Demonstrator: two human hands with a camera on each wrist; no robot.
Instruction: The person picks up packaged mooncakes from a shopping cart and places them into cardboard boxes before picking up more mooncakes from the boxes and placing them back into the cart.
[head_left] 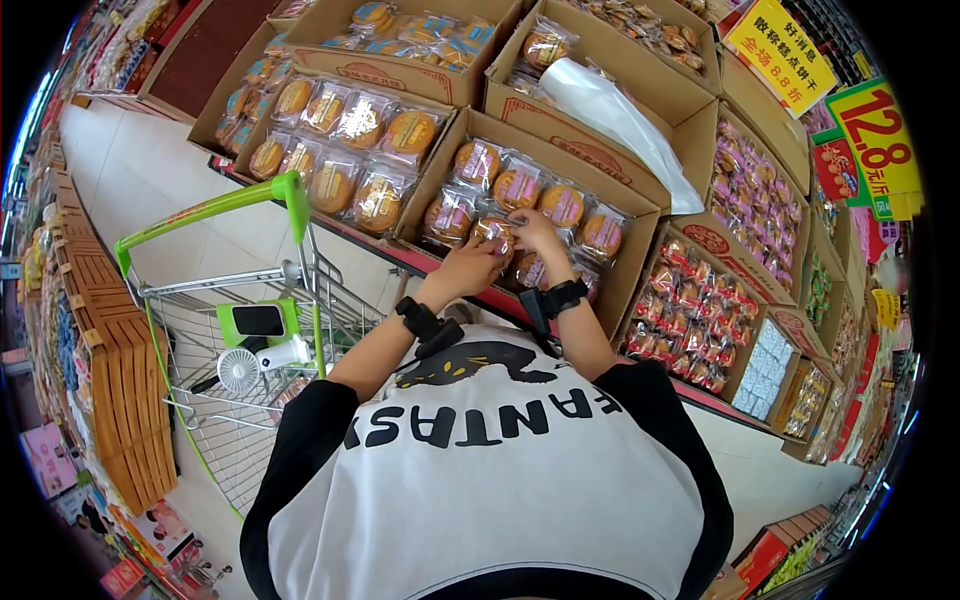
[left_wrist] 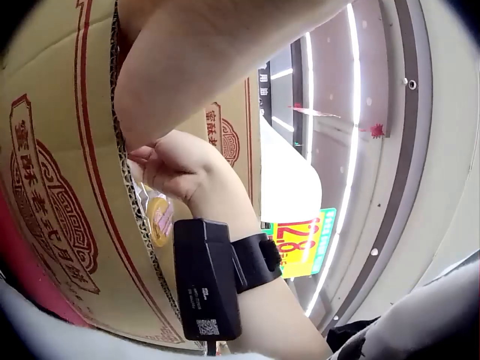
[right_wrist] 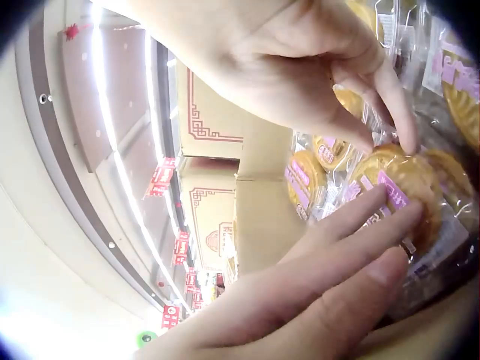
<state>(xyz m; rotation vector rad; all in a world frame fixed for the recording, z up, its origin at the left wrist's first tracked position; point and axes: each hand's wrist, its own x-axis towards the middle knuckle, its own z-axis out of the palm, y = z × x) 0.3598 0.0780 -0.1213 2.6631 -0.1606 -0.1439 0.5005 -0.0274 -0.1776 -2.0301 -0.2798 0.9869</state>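
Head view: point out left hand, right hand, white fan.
Left hand point(head_left: 472, 267), head view: back of the hand.
Right hand point(head_left: 537, 233), head view: back of the hand.
White fan point(head_left: 238, 370), head view: round grille.

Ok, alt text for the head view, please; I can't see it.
A person's left hand and right hand touch a wrapped round pastry in a cardboard box of similar ones. More boxes of packaged snacks stand beside and behind it, and a green-handled shopping cart is at left.

- A round wrapped cake point(right_wrist: 426, 180) has a pink label point(right_wrist: 391, 190).
- The left hand point(right_wrist: 307, 296) holds it.
- The right hand's point(right_wrist: 307, 79) fingertips touch its edge.
- More wrapped cakes point(right_wrist: 304, 178) sit beside it.
- Brown boxes point(right_wrist: 214, 101) stand beyond it.
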